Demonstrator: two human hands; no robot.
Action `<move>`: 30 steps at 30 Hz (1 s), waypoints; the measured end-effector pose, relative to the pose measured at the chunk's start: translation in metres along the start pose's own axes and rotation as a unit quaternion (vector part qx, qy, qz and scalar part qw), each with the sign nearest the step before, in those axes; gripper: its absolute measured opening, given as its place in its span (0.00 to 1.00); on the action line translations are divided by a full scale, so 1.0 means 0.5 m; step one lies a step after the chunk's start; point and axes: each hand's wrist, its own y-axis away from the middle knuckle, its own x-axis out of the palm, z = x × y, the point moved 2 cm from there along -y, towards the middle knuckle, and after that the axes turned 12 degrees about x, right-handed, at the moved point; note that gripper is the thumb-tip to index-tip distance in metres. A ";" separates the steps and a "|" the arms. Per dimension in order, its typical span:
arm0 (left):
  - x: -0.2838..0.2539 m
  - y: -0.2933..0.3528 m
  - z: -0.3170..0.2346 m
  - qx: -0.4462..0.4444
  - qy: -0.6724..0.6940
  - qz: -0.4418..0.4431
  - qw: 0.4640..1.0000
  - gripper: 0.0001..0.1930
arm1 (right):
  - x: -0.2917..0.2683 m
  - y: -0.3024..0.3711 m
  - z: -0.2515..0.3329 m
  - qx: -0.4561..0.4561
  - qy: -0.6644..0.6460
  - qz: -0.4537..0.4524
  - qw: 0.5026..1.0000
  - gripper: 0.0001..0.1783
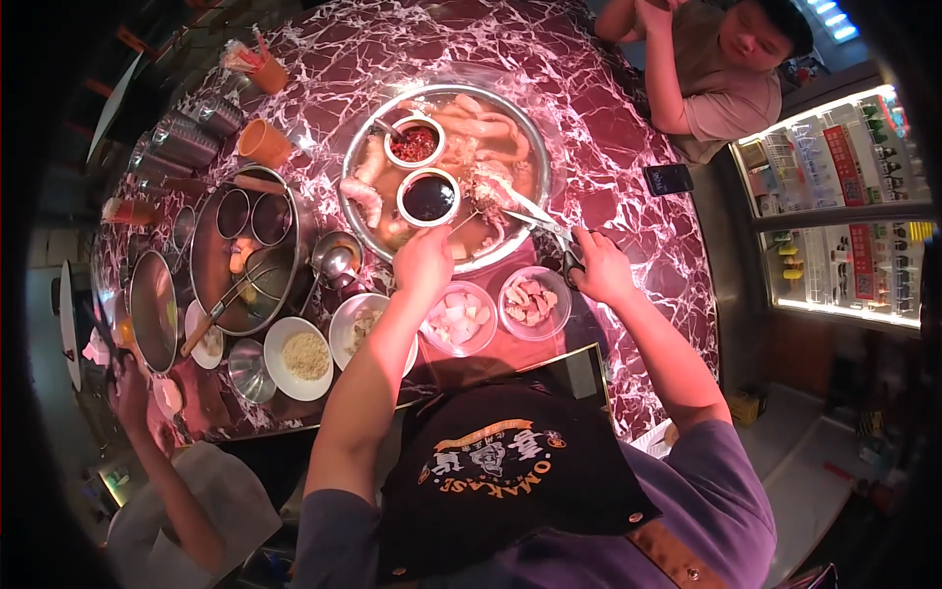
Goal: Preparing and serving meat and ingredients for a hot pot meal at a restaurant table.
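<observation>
My right hand [601,265] grips the scissors [556,231] by their dark handles. The open blades reach left over the rim of a large round metal tray [351,218], at a ragged brownish piece of meat [491,187]. My left hand [424,260] is at the tray's near rim, just below a white bowl of dark sauce [429,197]; its fingers are pinched together, and what they hold is too small to make out. Also in the tray are a bowl of red chopped chili [414,142] with a spoon and several pale, long pieces of meat [368,187] in brownish liquid.
Two clear tubs of cut pieces [458,319] [534,304] stand below my hands. To the left are white bowls [299,361], a ladle [339,257] and a large pot [199,245] with a strainer. A phone [668,179] lies right; people are at the far right and lower left.
</observation>
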 end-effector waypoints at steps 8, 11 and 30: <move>0.058 -0.050 0.019 -0.007 -0.023 0.036 0.999 0.11 | 0.002 -0.023 -0.003 -0.009 -0.017 0.028 0.999 0.39; 0.089 -0.053 0.024 -0.053 0.065 -0.027 0.996 0.10 | -0.012 -0.020 -0.006 -0.015 -0.021 0.014 1.000 0.40; 0.130 -0.015 0.018 -0.156 0.223 -0.034 0.962 0.10 | 0.060 -0.059 0.073 0.090 -0.016 0.060 0.994 0.42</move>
